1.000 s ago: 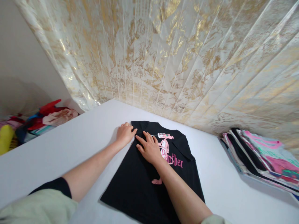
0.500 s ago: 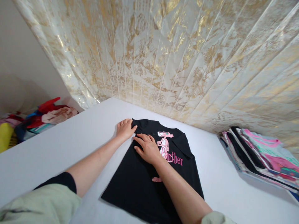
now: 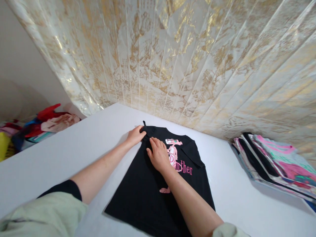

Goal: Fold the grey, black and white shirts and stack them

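Observation:
A black T-shirt (image 3: 138, 194) with a pink panther print and the lettering "Panther" lies spread on the white table, its neckline toward the curtain. My left hand (image 3: 136, 134) is closed on the edge of the left sleeve, lifting it a little so that a bit of cloth sticks up above the fingers. Flat on the chest, close beside that sleeve, rests my right hand (image 3: 159, 154), fingers stretched out and touching the fabric. The right forearm crosses over part of the print. On the other side, the right sleeve is folded in over the shirt body.
At the right stands a stack of folded clothes (image 3: 269, 161) on the white table (image 3: 81, 148). Beyond the table's left edge lies a heap of colourful clothes (image 3: 51, 121). A white and gold curtain (image 3: 158, 62) hangs along the back edge.
My left hand has gone from lying at the sleeve edge to gripping and raising it. The right hand has shifted slightly right across the chest, its fingers closer together.

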Motion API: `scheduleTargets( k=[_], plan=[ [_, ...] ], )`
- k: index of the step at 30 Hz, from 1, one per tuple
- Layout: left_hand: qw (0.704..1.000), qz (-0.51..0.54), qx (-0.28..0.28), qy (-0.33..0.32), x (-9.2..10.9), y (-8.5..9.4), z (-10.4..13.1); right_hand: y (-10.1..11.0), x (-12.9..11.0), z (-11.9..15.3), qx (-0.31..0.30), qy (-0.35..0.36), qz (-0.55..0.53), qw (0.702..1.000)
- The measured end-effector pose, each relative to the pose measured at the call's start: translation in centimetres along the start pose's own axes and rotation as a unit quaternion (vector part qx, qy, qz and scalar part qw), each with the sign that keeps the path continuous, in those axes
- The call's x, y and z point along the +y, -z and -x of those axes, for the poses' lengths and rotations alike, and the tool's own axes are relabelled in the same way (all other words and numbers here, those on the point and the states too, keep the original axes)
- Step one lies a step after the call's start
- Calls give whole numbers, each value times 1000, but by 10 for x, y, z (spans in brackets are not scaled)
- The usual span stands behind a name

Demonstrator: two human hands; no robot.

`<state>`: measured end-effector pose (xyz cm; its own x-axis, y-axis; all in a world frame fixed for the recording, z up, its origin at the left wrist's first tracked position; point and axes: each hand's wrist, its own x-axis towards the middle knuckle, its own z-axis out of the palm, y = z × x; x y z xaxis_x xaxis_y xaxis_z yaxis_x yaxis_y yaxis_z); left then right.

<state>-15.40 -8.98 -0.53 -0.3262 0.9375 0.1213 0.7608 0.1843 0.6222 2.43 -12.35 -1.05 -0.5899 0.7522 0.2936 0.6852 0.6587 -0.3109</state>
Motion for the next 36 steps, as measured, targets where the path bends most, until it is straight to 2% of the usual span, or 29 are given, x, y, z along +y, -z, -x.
scheduleTargets(
  k=[9,18,21,24,27,32,36],
  plan=[
    [998,66,18,-15,1,-7,-3,-6,-1,0,-41,1,45,998],
    [996,60,51,-47,-3,-12,-1,12,3,-23,-75,-14,54,996],
    [996,57,54,-31,-1,-13,-3,9,7,-23,-51,-6,58,997],
    [992,108,68,-19,1,-14,-2,-3,10,-19,-27,-11,62,998],
    [984,160,77,-28,4,-15,0,-10,12,-17,-31,-17,69,997],
    [981,178,77,-30,8,-18,1,-1,18,-34,-44,-20,80,996],
    [979,189,48,-68,10,-18,4,-1,23,-47,-28,-40,85,995]
  ],
)
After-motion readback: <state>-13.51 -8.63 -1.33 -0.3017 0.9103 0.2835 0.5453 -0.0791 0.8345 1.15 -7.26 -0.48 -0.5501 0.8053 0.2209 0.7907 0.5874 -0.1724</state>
